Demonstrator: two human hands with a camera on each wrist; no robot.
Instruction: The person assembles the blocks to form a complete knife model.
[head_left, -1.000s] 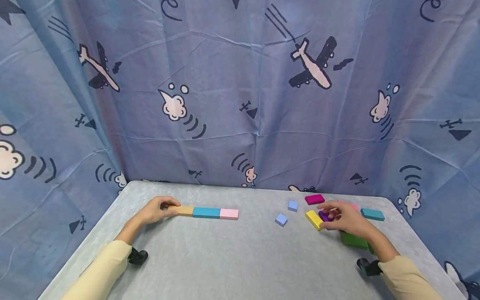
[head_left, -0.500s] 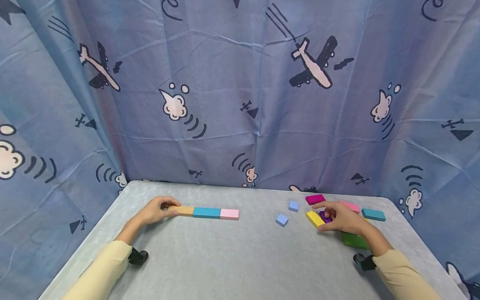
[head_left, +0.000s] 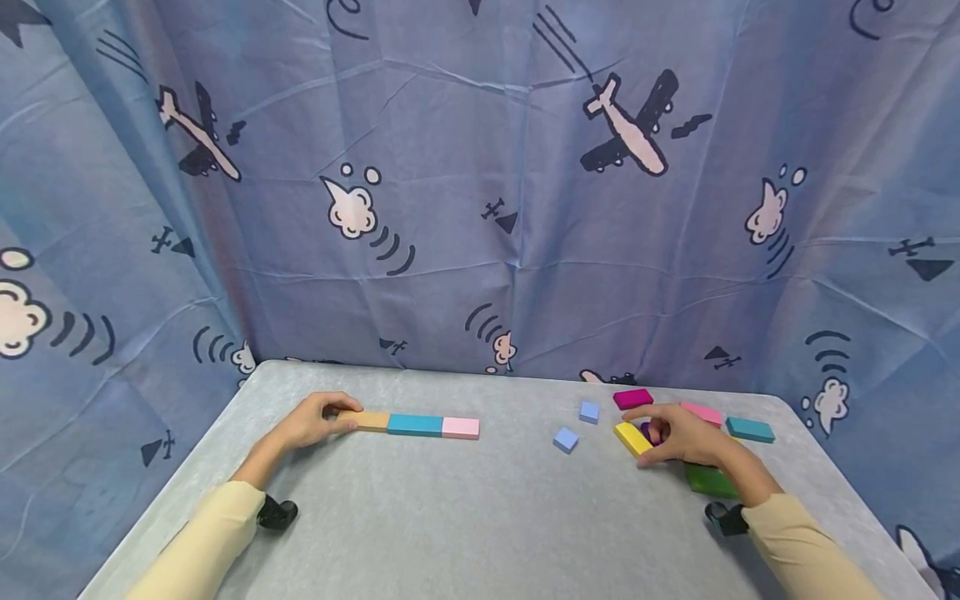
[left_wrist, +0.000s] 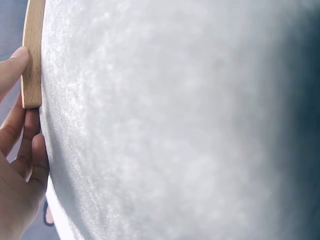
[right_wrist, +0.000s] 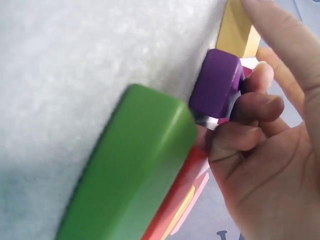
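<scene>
Purple block (right_wrist: 217, 85) sits on desk (head_left: 480, 517) amid crowded blocks; right hand (head_left: 686, 437) grip pinches it. Left hand (head_left: 311, 421) fingers rest against tan block (head_left: 371, 420). Risk: lifting could knock adjacent yellow block (head_left: 632, 438).

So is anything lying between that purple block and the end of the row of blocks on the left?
The two light blue cubes lie roughly between the purple block, gripped by the right hand, and the row's pink block.
</scene>
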